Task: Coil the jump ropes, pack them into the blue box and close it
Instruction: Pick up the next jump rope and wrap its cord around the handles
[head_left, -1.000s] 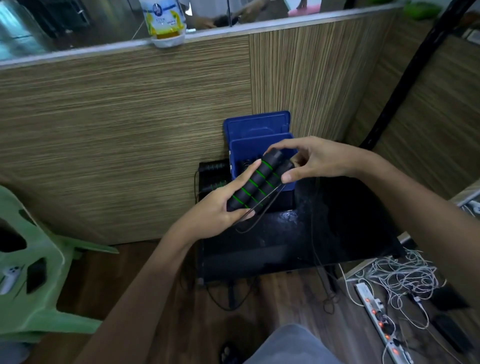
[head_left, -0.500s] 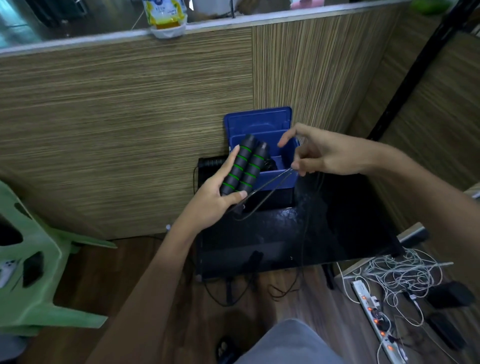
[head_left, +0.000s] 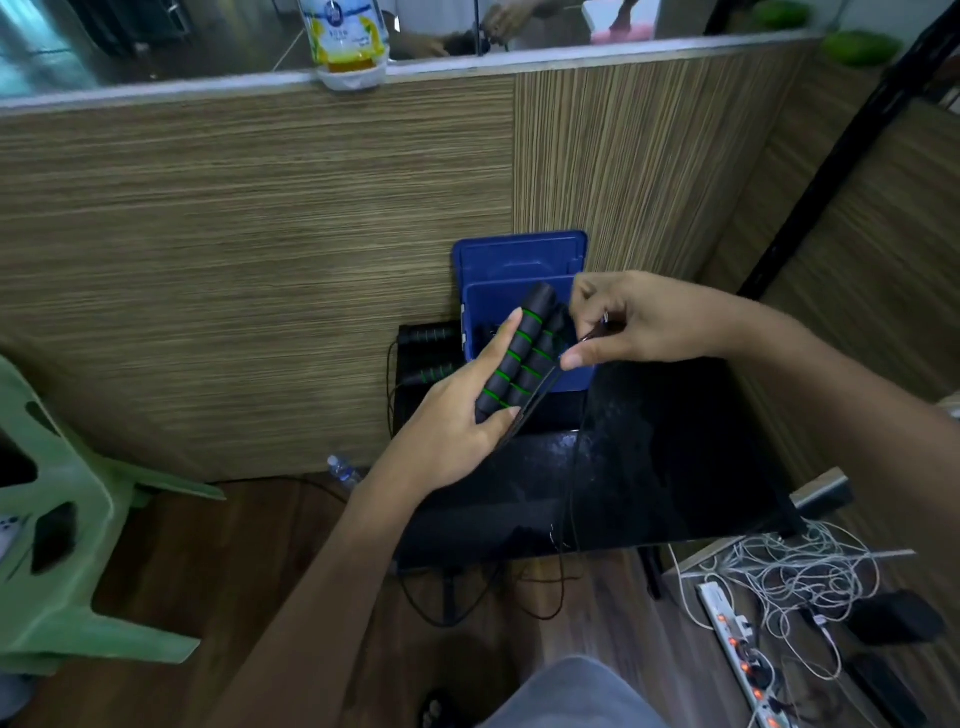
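Note:
My left hand (head_left: 447, 431) grips the two black, green-ringed jump rope handles (head_left: 519, 358) side by side, tilted up toward the open blue box (head_left: 480, 332). My right hand (head_left: 644, 322) pinches the thin black rope (head_left: 574, 467) just right of the handles; the cord hangs down over the black table (head_left: 675, 467) to the floor. The box's lid (head_left: 519, 257) leans upright against the wood panel. A second pair of black handles (head_left: 428, 353) lies left of the box.
A wood-grain partition (head_left: 260, 260) rises behind the table. A green plastic chair (head_left: 62, 519) stands at left. A power strip (head_left: 737, 649) and tangled white cables (head_left: 795, 571) lie on the floor at right. A small bottle (head_left: 343, 467) lies by the wall.
My right hand has drawn back in toward the handles, pinching the rope close beside them. My left hand keeps the handles upright in front of the box.

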